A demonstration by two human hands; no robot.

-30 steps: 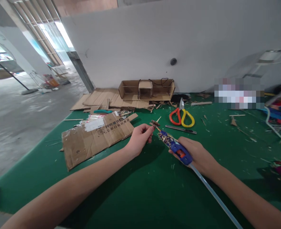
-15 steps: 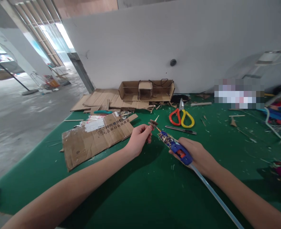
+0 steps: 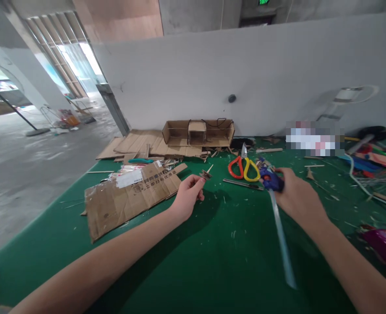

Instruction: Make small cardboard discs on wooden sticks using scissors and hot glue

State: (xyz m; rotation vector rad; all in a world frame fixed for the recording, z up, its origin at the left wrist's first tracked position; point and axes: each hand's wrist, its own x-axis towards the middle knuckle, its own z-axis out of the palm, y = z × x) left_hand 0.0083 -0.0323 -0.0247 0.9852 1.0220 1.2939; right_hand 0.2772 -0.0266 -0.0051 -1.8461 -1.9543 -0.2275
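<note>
My left hand [image 3: 186,198] pinches a small stick with a brown cardboard piece [image 3: 206,174] on it, held just above the green table [image 3: 212,261]. My right hand [image 3: 297,198] grips a blue glue gun [image 3: 270,179] with a long clear glue stick [image 3: 281,237] trailing toward me. The gun's nozzle points away, close to the red and yellow scissors [image 3: 244,167]. The two hands are well apart.
A flat printed cardboard sheet [image 3: 130,194] lies left of my left hand. An open cardboard box model [image 3: 197,132] stands at the back by the grey wall. A thin dark blade [image 3: 241,184] lies before the scissors. Coloured items and cables [image 3: 372,161] crowd the right.
My right hand has swung the glue gun away to the right, off the stick piece. My left hand stays nearly in place. The camera has tilted up slightly.
</note>
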